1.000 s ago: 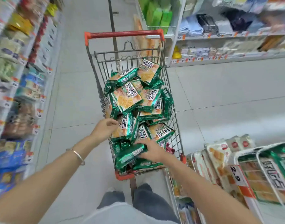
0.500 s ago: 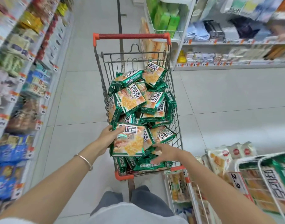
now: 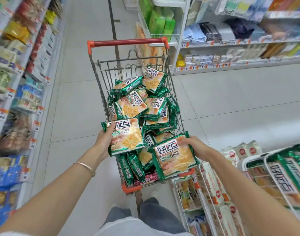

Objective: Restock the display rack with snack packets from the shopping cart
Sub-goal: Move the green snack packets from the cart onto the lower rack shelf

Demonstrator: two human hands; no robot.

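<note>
Green snack packets (image 3: 142, 103) are lying in a big heap inside the shopping cart (image 3: 110, 72), which is standing in the middle of a shop aisle. The left grip (image 3: 103, 142) is grasping one packet (image 3: 127, 135) by its left edge and holding it just above the heap. The right grip (image 3: 195, 145) is grasping a second packet (image 3: 175, 157) by its right edge, over the near end of the cart. Both packets are facing up, showing their writing. The white wire display rack (image 3: 268, 159) is standing just to the right of the cart, and more green packets (image 3: 292, 172) are sitting in it. A thin bangle (image 3: 85, 167) is sitting on the left wrist. Full shelves (image 3: 18, 82) are running along the aisle.
</note>
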